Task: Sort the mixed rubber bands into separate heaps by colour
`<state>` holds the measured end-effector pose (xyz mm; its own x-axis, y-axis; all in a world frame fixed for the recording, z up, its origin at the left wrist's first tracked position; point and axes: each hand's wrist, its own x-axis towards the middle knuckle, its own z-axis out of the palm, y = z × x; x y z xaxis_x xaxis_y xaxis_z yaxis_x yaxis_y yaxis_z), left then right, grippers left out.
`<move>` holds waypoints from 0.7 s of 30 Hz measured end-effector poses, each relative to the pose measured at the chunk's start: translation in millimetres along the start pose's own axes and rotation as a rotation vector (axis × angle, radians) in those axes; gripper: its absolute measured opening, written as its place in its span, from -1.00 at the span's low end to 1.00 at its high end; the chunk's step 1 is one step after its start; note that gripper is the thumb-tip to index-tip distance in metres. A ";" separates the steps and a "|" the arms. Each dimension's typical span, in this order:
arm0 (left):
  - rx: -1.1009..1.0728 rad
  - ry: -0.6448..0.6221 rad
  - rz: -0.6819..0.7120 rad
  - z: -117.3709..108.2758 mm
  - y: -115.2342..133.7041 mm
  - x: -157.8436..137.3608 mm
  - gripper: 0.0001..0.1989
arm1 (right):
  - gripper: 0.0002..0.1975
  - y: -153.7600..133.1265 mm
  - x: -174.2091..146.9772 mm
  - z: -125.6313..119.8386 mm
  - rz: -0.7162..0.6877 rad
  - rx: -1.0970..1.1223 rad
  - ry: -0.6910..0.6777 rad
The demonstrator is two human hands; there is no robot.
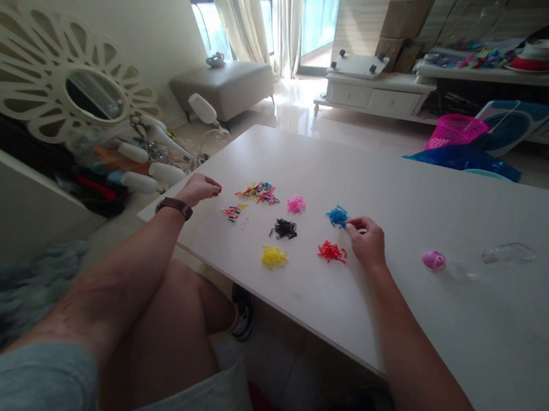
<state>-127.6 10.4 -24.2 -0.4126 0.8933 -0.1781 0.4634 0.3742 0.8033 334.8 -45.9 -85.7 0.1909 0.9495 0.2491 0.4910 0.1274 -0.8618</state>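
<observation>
My left hand (pixel 201 190) is closed in a pinch at the table's left side; a tiny dark red bit shows at its fingertips, too small to name. Near it lie a mixed-colour pile of small loops like rubber bands (pixel 259 192) and a smaller mixed pile (pixel 232 212). My right hand (pixel 367 240) pinches at the right edge of the blue pile (pixel 338 216); what its fingers hold is hidden. Just below that hand is the red pile (pixel 332 252). Pink (pixel 296 204), black (pixel 285 229) and yellow (pixel 274 257) piles lie between my hands.
All piles rest on a white table (pixel 310 163). To the right lie a pink-purple rounded object (pixel 434 260) and a clear bottle (pixel 507 254). Beyond the far edge stands a pink basket (pixel 456 131). White lamp-like pieces (pixel 151 174) stand left of the table.
</observation>
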 end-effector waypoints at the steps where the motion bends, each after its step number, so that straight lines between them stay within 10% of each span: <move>1: -0.042 -0.014 -0.025 -2.2 -0.9 -1.2 -0.89 | -0.81 0.1 0.0 0.1 -0.004 -0.002 -0.001; 15: -0.439 0.193 -0.027 -17.5 1.1 -2.6 -0.94 | -0.81 -1.7 -0.4 -0.1 0.006 -0.006 -0.011; 21: -0.395 0.087 0.033 -8.5 -0.1 -8.6 -0.80 | -0.81 -3.5 -0.2 0.1 0.010 -0.008 -0.017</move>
<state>-130.8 0.5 -17.9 -0.4750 0.8726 -0.1140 0.1468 0.2063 0.9674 332.9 -46.5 -82.8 0.1812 0.9555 0.2330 0.4962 0.1158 -0.8605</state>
